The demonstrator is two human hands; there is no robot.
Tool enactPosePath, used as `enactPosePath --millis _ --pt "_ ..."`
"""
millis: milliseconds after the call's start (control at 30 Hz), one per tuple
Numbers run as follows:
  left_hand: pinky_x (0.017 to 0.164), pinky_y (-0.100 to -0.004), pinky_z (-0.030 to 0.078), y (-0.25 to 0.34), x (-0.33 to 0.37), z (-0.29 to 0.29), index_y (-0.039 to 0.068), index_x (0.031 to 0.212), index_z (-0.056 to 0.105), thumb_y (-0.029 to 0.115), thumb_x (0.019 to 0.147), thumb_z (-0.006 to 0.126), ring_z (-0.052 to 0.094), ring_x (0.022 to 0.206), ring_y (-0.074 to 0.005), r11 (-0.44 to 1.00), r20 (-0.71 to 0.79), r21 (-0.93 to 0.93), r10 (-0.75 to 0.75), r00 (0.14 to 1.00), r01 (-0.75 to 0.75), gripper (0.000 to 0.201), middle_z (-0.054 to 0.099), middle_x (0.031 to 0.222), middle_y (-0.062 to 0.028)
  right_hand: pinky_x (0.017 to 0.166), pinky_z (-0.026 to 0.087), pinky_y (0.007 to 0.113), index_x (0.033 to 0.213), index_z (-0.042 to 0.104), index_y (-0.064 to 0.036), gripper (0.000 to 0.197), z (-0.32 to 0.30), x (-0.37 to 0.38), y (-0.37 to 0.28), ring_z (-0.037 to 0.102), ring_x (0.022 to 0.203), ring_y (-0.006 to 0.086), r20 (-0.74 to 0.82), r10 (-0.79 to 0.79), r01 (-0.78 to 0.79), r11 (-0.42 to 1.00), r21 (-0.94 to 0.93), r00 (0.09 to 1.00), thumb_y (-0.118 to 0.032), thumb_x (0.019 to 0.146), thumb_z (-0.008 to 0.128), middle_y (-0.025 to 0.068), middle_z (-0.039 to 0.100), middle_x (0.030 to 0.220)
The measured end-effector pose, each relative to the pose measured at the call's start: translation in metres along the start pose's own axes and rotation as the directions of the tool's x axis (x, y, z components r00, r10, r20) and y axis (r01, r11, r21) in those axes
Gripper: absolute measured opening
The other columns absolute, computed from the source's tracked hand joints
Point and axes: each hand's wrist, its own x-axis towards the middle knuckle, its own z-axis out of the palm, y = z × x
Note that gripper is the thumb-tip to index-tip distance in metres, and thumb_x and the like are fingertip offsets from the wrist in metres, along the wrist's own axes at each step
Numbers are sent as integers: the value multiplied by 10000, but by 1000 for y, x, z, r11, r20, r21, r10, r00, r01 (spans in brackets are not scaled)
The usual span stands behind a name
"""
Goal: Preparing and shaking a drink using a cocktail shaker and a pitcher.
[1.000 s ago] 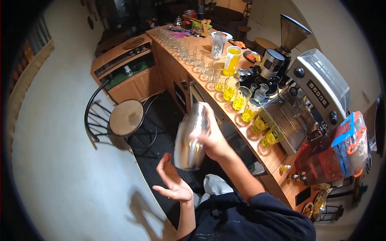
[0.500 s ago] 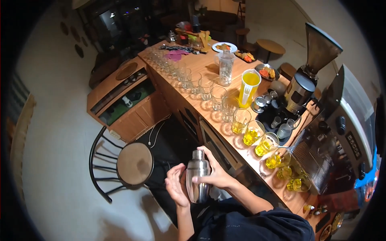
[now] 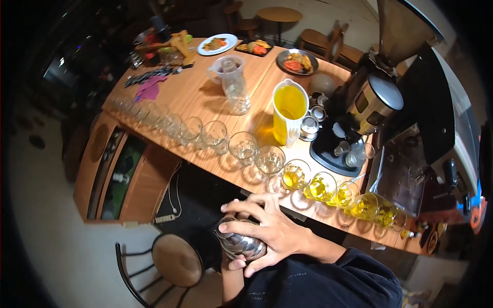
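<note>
A shiny steel cocktail shaker is tilted in front of my body, held between both hands. My right hand lies over it from the right, its fingers bent across the upper end, hiding the cap. Most of my left hand is behind the shaker. A thumb shows at the shaker's lower end, above my left wrist. Just beyond my hands, a row of glasses lines the counter edge. Several on the right, such as this glass, hold a little yellow liquid; those farther left, such as this glass, look empty.
On the wooden counter stand a pitcher of yellow liquid, a clear bottle and plates of food, including a white plate. A coffee grinder and espresso machine are at right. A chair stands lower left.
My right hand has shifted from the shaker's side to over its upper end. The shaker has tilted, and my left hand has closed in on it. The view has turned toward the counter.
</note>
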Motion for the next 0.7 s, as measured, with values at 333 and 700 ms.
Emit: enactPosePath --millis 333,700 --pt "859 -391 578 42 116 -84 6 1312 550 368 555 978 709 1004 -266 531 549 737 -109 829 -419 942 676 1140 -133 432 453 369 907 616 -87 276 6 76 -2 618 509 237 -269 448 -476 455 -753 853 -358 875 659 34 582 693" --pt "943 -325 515 17 137 -109 -38 1311 513 346 566 942 672 1052 -229 927 892 219 -317 323 306 942 659 1171 -139 437 406 331 752 613 -101 227 30 74 -42 556 558 192 -314 182 -348 690 -634 932 -282 850 709 16 532 701"
